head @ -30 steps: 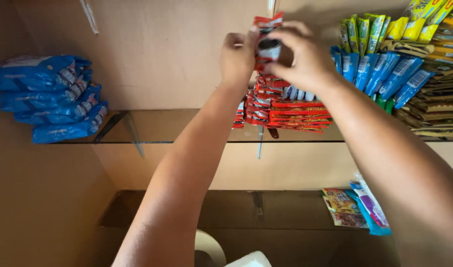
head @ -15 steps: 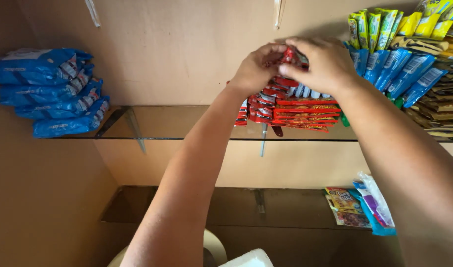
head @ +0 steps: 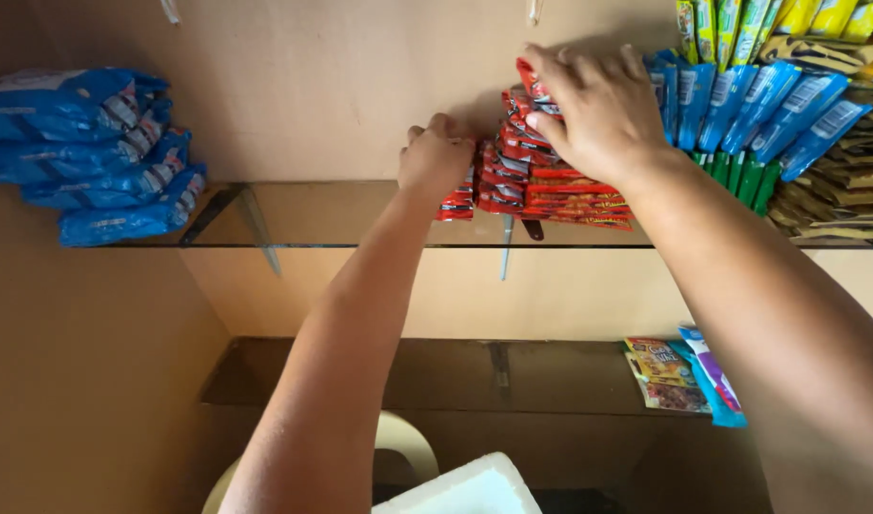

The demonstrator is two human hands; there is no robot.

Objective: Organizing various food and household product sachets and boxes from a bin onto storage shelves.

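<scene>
On the glass shelf (head: 360, 214), the red packet stack (head: 551, 186) lies crosswise; right hand (head: 598, 114) presses flat on top, left hand (head: 438, 157) curled against its left end.

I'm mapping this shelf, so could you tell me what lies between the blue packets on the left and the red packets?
Only bare glass shelf in the head view, up to the left hand.

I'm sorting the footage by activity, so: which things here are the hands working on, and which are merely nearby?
In hand:
left hand
right hand
red packets
glass shelf

Lying about:
blue packets at left
blue and green packets at right
lower shelf packets
white box
</scene>
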